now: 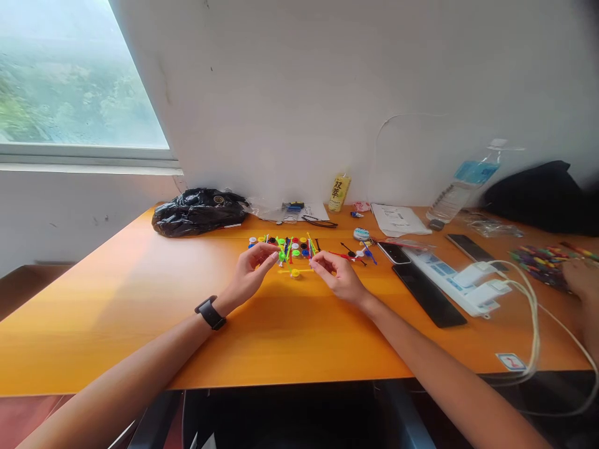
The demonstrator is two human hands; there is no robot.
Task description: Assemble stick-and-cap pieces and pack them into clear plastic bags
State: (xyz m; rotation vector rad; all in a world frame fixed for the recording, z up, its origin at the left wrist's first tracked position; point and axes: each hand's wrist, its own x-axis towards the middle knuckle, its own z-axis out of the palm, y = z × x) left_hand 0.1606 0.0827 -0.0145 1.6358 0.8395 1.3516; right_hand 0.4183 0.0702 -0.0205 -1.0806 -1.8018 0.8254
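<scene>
My left hand (251, 272) and my right hand (337, 277) reach to the middle of the orange table (140, 293). Between them lies a yellow stick with a yellow disc (295, 272). My left fingers are pinched near a green piece (282, 255) at the stick's left end. My right fingers are pinched at its right end. Just behind lies a cluster of coloured discs and sticks (285, 245). A black watch (210, 312) is on my left wrist.
A black plastic bag (199, 211) lies at the back left. A yellow pouch (339, 192), papers (399, 219), a water bottle (461, 185), phones (394, 252), a power strip (453, 279) with cables lie to the right. Another person's hand (580, 278) rests at the far right.
</scene>
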